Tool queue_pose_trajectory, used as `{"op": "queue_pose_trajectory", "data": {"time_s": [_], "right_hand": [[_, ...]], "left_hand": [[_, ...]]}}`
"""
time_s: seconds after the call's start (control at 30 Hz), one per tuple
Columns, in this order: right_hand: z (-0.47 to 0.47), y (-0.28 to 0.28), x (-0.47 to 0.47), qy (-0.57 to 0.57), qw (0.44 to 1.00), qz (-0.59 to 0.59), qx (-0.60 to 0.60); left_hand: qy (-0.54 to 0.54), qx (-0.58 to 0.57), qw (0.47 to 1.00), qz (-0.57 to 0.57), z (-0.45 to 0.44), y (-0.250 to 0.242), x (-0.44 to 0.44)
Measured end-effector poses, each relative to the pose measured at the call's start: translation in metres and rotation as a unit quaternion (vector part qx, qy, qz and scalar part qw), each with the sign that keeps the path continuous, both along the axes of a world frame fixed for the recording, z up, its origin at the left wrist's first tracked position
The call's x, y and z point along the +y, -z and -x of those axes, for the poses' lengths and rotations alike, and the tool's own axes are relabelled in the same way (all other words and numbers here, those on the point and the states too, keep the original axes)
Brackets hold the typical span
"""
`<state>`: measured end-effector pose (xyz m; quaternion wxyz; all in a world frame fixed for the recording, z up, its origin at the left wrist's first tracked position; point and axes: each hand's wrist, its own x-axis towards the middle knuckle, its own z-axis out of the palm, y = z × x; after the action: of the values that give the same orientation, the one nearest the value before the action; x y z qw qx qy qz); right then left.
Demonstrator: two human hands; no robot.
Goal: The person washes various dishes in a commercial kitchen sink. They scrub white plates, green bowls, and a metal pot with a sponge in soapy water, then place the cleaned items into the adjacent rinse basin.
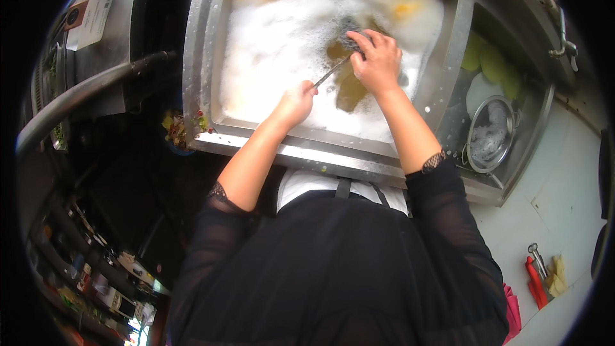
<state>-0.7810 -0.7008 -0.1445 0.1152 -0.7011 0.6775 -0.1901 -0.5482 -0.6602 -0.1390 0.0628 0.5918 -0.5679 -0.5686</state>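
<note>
A large stainless steel sink (202, 67) full of white suds and brownish water lies before me. My left hand (296, 102) is closed around one end of a thin metal rod or handle (331, 73), just above the foam. The rod's other end reaches my right hand (378, 60), whose curled fingers hold a grey metal scouring pad (350, 41) close to the water. Whether the pad wraps the rod cannot be told. What the rod belongs to, if anything, is hidden by the hand and suds.
A second basin on the right holds a metal colander or pot with two handles (490, 134), a white plate (483, 93) and yellow-green rounded items (492, 62). A tap (564, 50) stands beyond. Food scraps (175, 127) lie left; a curved metal pipe (96, 84) crosses there.
</note>
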Motion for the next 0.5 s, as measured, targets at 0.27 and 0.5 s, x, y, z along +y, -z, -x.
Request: {"op": "queue_pose_trajectory", "data": {"time_s": [0.27,0.5], "right_hand": [[0.060,0.062,-0.041,0.073,0.945,-0.289,-0.137],[0.022,0.008,-0.003,0.125,0.956,-0.263,-0.019]], "left_hand": [[0.024,-0.014,1.000,0.005,-0.021,-0.018,0.003],[0.176,-0.254,0.943,0.121,0.006,-0.046,-0.013]]}}
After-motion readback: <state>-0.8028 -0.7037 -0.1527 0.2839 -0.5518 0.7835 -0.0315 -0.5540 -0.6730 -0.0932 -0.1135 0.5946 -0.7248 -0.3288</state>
